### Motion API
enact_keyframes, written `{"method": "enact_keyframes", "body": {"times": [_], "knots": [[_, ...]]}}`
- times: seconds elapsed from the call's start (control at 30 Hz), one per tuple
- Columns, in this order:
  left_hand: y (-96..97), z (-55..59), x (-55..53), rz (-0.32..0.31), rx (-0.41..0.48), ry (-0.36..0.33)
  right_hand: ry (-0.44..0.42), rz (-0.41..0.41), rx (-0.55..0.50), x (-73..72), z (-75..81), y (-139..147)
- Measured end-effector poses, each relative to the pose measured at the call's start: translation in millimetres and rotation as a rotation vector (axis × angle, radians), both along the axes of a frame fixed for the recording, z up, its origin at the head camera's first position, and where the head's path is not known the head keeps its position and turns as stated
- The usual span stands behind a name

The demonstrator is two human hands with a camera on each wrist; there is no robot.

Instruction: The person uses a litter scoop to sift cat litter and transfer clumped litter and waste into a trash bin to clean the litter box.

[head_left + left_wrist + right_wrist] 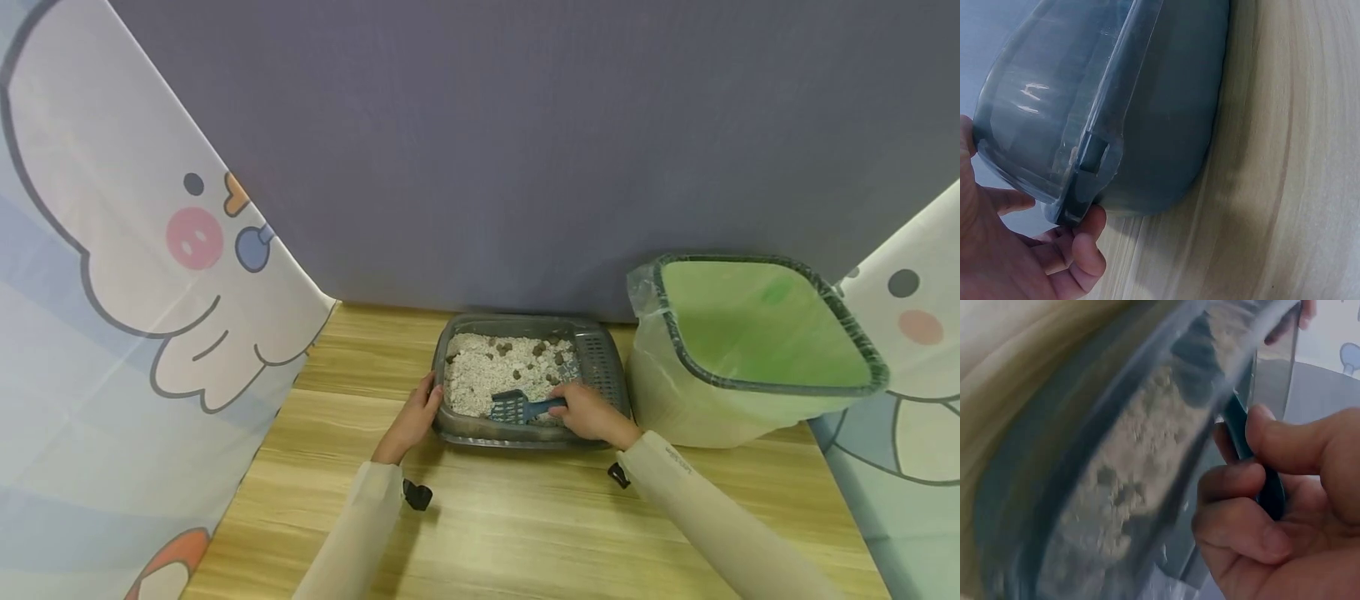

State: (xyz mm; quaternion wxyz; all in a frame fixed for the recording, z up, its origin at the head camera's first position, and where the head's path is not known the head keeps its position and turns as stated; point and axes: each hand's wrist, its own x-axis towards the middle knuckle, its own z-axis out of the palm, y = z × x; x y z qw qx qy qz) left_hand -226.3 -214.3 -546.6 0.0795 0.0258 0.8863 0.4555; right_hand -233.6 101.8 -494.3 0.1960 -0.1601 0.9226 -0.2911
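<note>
A dark grey litter box [495, 432] with a see-through raised rim stands on the wooden floor, holding pale litter [480, 367] dotted with several brown clumps [538, 349]. My left hand [411, 419] grips the box's left side; in the left wrist view its fingers curl at the rim's latch [1094, 153]. My right hand [588, 411] holds a blue slotted litter scoop [510, 407] by its handle, fingers wrapped round it in the right wrist view [1254, 456]. The scoop's head lies low over the litter near the box's front edge.
Right of the litter box stands a large bin [675, 400] lined with a clear bag, its dark rim around a green inside. A grey wall [480, 167] rises behind the box. Cartoon-printed sheets [112, 275] hang at both sides. Wooden boards [510, 525] extend in front.
</note>
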Motion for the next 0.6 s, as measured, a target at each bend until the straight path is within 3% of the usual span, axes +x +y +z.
{"method": "enact_keyframes", "body": {"times": [0.13,0.4,0.6], "knots": [[0.8,0.7,0.4,0.005,0.005,0.0,-0.023,0.044,0.005,3.0,-5.5,-13.6],[1.3,-0.3,-2.0,0.016,-0.004,-0.001,0.149,0.044,-0.115,5.6,-25.0,-32.3],[1.5,-0.1,-2.6,0.012,0.005,0.008,0.234,-0.012,-0.151,8.3,-33.6,-34.0]]}}
